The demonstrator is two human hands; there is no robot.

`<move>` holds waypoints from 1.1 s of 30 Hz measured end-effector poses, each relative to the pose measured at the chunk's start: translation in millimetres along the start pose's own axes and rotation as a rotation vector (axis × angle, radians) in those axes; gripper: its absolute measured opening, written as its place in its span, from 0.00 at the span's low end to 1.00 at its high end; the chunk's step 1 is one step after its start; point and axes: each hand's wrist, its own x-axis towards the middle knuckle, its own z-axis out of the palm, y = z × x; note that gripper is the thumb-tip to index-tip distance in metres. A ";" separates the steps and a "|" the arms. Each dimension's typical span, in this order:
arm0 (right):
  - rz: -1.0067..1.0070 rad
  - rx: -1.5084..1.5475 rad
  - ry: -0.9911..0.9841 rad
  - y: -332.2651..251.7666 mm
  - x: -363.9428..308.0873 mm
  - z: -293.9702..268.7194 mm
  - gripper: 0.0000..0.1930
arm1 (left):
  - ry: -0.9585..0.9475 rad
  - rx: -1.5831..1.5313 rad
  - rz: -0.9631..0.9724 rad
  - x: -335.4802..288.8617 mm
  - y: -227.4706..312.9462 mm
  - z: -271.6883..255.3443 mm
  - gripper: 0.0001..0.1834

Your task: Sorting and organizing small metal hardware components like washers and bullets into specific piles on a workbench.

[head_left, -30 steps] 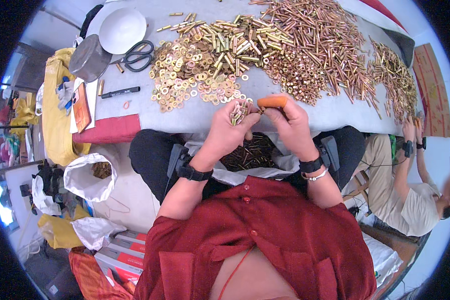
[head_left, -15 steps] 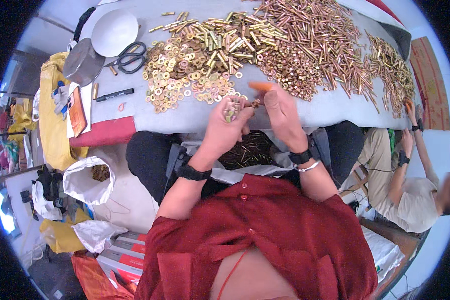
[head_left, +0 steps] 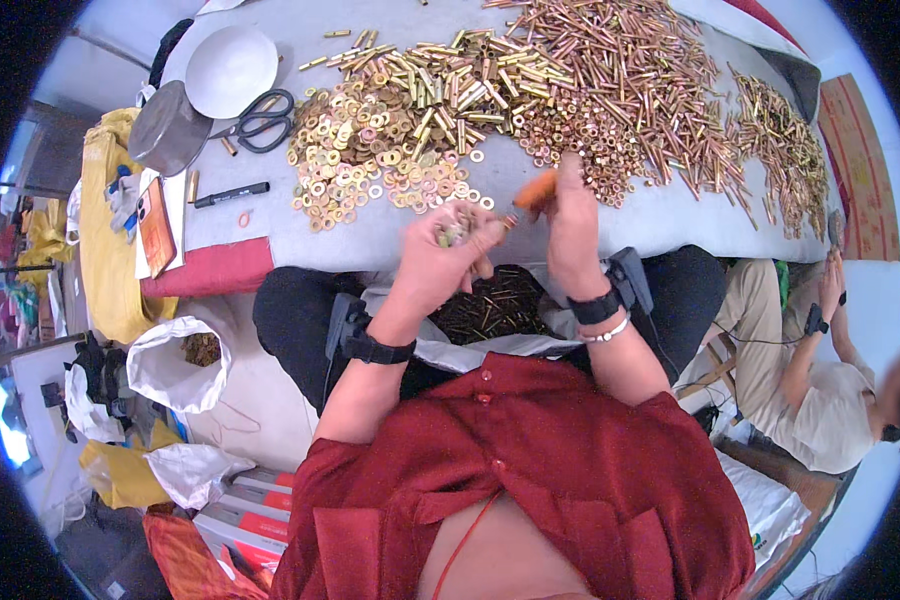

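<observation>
Golden washers (head_left: pixel 355 145) between left hand (head_left: pixel 438 260) and black scissors (head_left: pixel 266 121)

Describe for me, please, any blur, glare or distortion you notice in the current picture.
Head view: the bare left hand and the small shiny metal pieces in it are blurred, while the slim black marker pen looks crisper; head view: a white glare patch washes out the far left; head view: the brown cardboard strip bows along the fisheye rim.
</observation>
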 end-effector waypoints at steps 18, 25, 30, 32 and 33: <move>-0.696 -0.719 0.081 -0.5 34.5 21.8 0.08 | 0.025 -0.135 -0.157 2.7 3.2 -9.9 0.14; -0.782 -0.864 -0.062 -12.0 2.0 2.2 0.12 | -0.068 -0.021 -0.237 1.9 3.9 -9.9 0.12; -0.802 -0.925 -0.193 -23.9 -3.7 -4.3 0.14 | -0.058 0.068 -0.266 -0.1 9.8 -5.4 0.11; -0.792 -0.864 -0.213 -21.9 1.5 -5.8 0.14 | -0.051 0.014 -0.256 1.1 9.4 -6.8 0.11; -0.779 -0.805 -0.231 -21.8 5.0 -6.1 0.13 | -0.050 0.014 -0.255 1.3 10.0 -7.2 0.11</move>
